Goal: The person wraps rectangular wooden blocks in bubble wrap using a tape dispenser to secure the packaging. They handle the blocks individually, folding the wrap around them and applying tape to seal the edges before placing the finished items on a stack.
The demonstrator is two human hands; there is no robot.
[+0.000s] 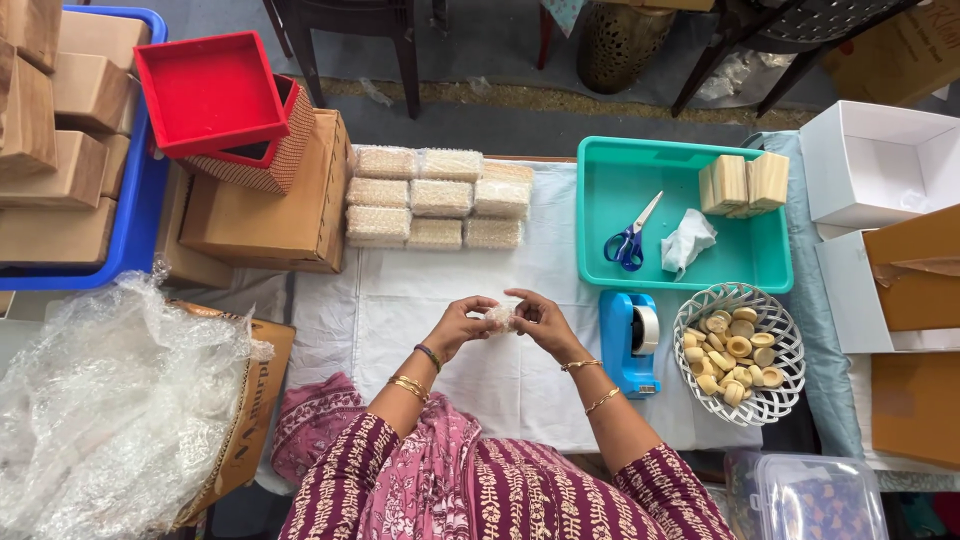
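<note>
Both my hands meet over the white cloth on the table, holding one small item wrapped in bubble wrap between them. My left hand grips its left side and my right hand grips its right side, fingers curled around it. Beyond my hands lie several wrapped bundles in rows. A blue tape dispenser stands just right of my right hand. Next to it, a white wire basket holds several small round tan pieces.
A teal tray holds blue scissors, a crumpled tissue and wooden blocks. Cardboard boxes and a red box sit at left, with bubble wrap in a box. White and brown boxes stand right.
</note>
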